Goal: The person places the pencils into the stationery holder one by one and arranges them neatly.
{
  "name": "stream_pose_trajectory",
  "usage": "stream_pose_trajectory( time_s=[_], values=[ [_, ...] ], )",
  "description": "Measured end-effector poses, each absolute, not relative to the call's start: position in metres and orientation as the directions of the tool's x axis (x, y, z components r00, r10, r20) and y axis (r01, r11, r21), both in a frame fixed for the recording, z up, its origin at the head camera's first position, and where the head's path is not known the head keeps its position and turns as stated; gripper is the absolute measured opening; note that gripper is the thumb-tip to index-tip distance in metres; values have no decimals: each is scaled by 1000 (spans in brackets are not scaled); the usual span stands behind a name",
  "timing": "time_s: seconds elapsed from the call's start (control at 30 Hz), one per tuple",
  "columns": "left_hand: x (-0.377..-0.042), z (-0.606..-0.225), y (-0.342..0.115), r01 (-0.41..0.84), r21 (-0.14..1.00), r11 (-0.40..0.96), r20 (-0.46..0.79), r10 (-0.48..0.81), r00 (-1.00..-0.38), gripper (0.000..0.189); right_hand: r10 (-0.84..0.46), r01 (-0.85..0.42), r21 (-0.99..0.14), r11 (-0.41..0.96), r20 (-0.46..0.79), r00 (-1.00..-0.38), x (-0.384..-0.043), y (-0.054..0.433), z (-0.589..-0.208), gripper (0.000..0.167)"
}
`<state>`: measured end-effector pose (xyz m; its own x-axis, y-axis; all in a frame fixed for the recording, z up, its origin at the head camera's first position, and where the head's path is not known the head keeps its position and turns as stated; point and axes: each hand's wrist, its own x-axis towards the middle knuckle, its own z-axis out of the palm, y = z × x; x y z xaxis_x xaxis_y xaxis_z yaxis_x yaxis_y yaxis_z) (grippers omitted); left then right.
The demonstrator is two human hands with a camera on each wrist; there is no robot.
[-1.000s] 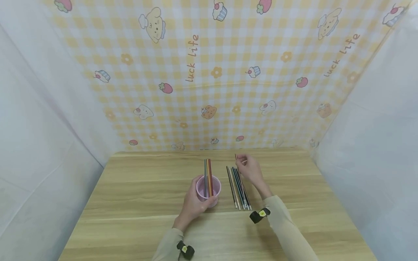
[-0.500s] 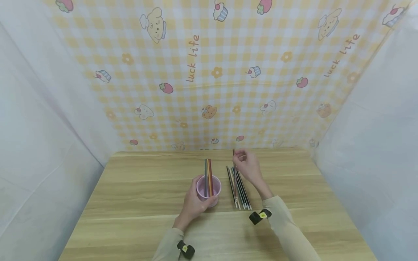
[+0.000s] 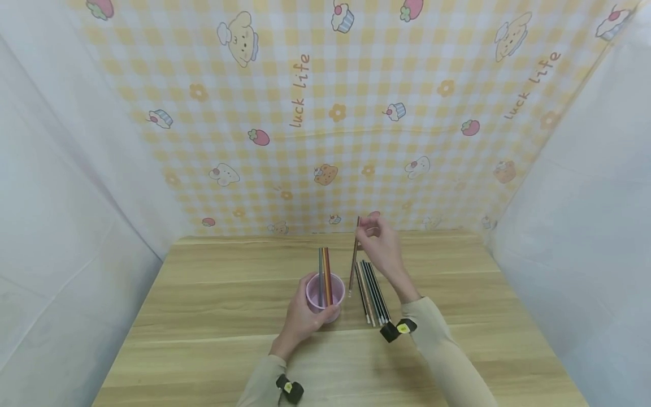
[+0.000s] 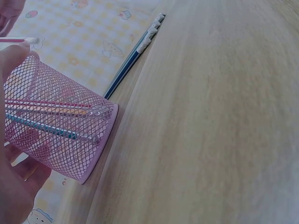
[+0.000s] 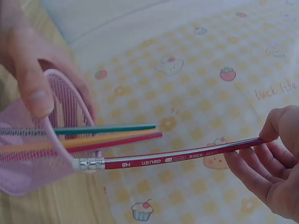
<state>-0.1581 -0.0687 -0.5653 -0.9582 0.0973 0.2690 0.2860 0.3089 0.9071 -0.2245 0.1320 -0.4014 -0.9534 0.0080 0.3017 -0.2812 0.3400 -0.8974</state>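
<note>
My left hand (image 3: pixel 300 317) grips a pink mesh pencil cup (image 4: pixel 60 88), thumb over the near rim. Inside stand a green, a yellow-orange (image 5: pixel 124 137) and a red pencil, tops leaning above the rim. Between the fingertips of my right hand (image 3: pixel 382 244), a red pencil (image 5: pixel 187 155) is pinched near its upper end. It hangs steeply with its white eraser end down, just right of the cup in the head view. In the right wrist view that eraser end overlaps the cup's rim.
Several dark and light pencils (image 3: pixel 373 294) lie side by side on the wooden table (image 3: pixel 213 294), right of the cup, eraser ends nearer me. A yellow checked cloth (image 3: pixel 325 141) hangs behind, with white curtains (image 3: pixel 61 198) at both sides.
My right hand has raised the red pencil off the row and carried it left and up, closer to the cup. The left hand and cup have stayed put.
</note>
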Motion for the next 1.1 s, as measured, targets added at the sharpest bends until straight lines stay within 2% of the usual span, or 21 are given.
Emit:
stream_pose_trajectory(
  time_s=[0.23,0.33,0.57,0.77,1.1],
  values=[
    [-159,-566,-69,289,904,316,269,105,-957,94,-11,-453,-813,365,483,-876,-230,114,-405,21],
    [-159,-566,-69,292,901,320,273,104,-956,95,-24,-488,-797,357,514,-857,-232,107,-412,21],
    [-159,-567,-69,288,902,322,275,88,-957,94,-34,-458,-819,346,477,-878,-237,100,-433,20],
    [-160,-566,-68,276,909,312,260,91,-961,92,-53,-386,-865,320,391,-919,-238,97,-446,20],
    [-161,-567,-69,318,893,318,304,95,-948,92,-127,-373,-843,388,351,-928,-235,92,-466,20]
  ],
)
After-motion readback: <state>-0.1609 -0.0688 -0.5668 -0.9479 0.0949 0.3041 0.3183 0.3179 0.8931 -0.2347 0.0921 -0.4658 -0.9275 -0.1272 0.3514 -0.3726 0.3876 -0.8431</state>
